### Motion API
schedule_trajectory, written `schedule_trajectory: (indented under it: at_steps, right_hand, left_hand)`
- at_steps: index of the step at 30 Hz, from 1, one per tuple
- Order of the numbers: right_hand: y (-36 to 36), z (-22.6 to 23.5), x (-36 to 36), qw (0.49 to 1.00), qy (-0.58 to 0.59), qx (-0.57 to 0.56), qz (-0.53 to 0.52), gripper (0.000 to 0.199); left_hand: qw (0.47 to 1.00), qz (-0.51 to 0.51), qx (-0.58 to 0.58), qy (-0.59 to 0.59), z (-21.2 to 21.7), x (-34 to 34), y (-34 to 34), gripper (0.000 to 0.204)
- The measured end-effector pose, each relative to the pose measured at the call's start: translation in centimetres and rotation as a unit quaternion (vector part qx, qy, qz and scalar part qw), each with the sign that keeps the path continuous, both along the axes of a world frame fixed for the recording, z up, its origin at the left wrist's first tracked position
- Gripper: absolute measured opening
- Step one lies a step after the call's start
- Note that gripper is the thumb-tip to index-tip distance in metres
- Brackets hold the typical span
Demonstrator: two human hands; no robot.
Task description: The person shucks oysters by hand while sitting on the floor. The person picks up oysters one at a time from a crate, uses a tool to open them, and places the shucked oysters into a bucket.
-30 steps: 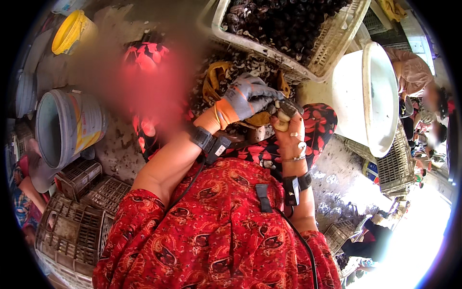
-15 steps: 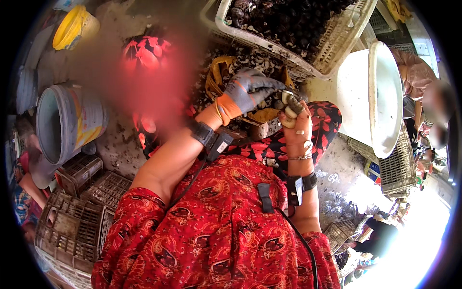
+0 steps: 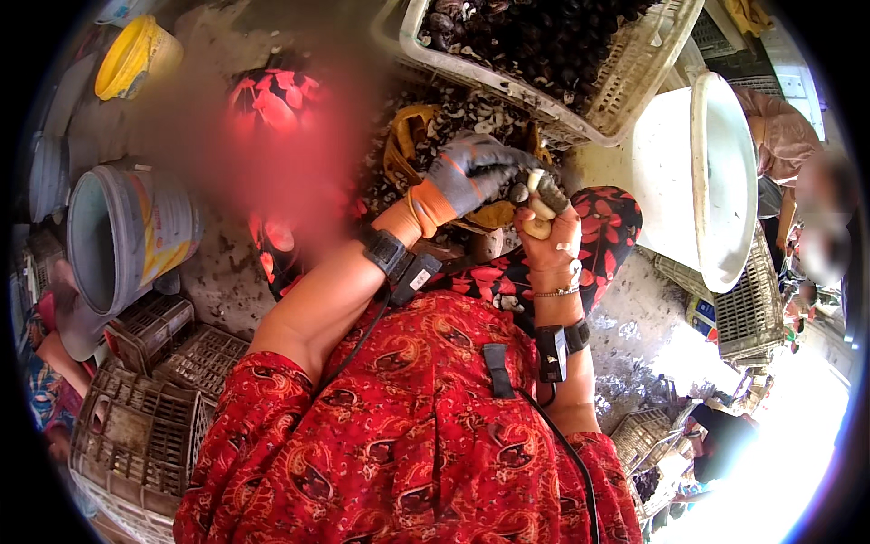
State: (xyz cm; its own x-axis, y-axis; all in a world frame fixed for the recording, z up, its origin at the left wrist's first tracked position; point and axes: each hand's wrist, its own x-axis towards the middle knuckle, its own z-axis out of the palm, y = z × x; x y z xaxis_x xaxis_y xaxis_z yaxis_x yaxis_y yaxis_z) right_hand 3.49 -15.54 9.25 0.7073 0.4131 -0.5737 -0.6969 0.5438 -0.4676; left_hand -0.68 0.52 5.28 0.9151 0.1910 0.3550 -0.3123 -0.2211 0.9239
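Observation:
My left hand [image 3: 464, 177], in a grey and orange glove, reaches across to my right. Its fingers are bent together at the tips, close to the pieces in my right hand; what they pinch is hidden. My right hand [image 3: 551, 238] is closed around several pale, curved pieces of shellfish meat [image 3: 538, 218], with dark coverings on some fingertips. A small dark, rounded piece [image 3: 519, 192] sits beside the pale ones. Pale scraps stick to my right wrist. Below both hands lies a yellow-rimmed sack or container [image 3: 406, 145] among dark and whitish shell bits.
A pale plastic crate [image 3: 507, 80] heaped with dark shellfish [image 3: 544, 41] stands ahead. To the right is a large white tub [image 3: 702, 181], with a person [image 3: 779, 131] beyond it. Left are a grey bucket [image 3: 100, 240], a yellow bucket [image 3: 136, 59] and stacked crates [image 3: 136, 435].
My right hand has shifted slightly left and turned, and the pale pieces sit differently in it. The left fingers have stayed near them, with a small change in their bend.

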Motion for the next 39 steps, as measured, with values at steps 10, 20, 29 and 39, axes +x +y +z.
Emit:
schedule_trajectory:
  at_steps: [10,20,29,39]
  right_hand:
    - [0.8,-0.6,0.2,0.995,0.012,0.091,-0.041,0.024]
    - [0.7,-0.6,-0.4,0.988,-0.122,-0.089,-0.036,0.019]
    - [0.3,-2.8,-0.2,0.995,0.022,-0.012,-0.092,0.021]
    - [0.1,-1.6,-0.2,0.995,0.070,0.038,-0.068,0.022]
  left_hand:
    - [0.995,0.029,0.083,-0.036,0.0,0.0,0.5,0.022]
    - [0.986,0.080,-0.113,0.091,-3.8,0.3,0.9,0.023]
    - [0.986,0.121,0.111,0.023,-1.4,0.1,0.9,0.026]
    - [0.994,0.055,-0.044,0.082,-2.3,0.2,-0.2,0.020]
